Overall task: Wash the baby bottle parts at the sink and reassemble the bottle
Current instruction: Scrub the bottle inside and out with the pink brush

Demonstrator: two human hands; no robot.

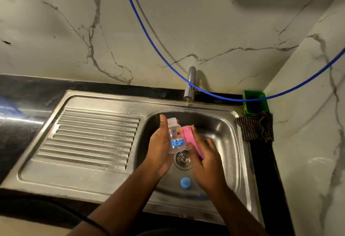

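Over the steel sink basin [220, 129] my left hand [158, 148] holds a small clear baby bottle [175, 136] with a blue car print, open neck pointing away from me. My right hand [203, 155] grips a pink sponge [192, 138] pressed against the bottle's right side. A blue bottle collar with its teat [185, 182] lies on the basin floor near me, just past the drain [182, 158]. Another blue part [202, 196] shows blurred beside my right forearm.
The ribbed drainboard [93, 136] lies to the left of the basin. A chrome tap [190, 84] stands behind it, no water running. A blue hose [168, 56] hangs across the marble wall. A green box [254, 103] and a checked cloth [255, 128] sit at the right corner.
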